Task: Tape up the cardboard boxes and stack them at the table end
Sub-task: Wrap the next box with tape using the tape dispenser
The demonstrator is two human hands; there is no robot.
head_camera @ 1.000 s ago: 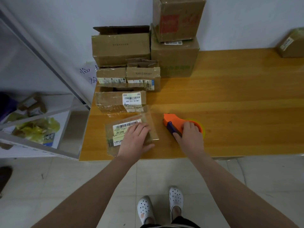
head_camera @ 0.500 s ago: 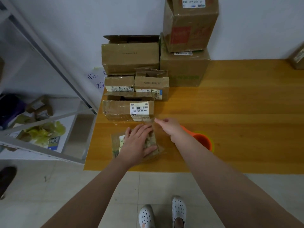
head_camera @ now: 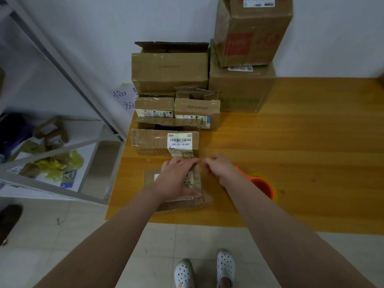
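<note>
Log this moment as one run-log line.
phase: taping | left hand flat on small box | right hand at its far right corner, grip unclear | tape dispenser on table, not held

A flat box lies at the near left corner of the surface, with the left grip flat on top of it. The right grip is at the box's far right corner. The tape dispenser lies to the right, partly behind the right forearm. Just beyond the flat box stands a labelled box, and behind that two small boxes stand side by side. Farther still, an open box stands against the wall. To its right is a large box with another box on top. A shelf rack stands left of the surface.
</note>
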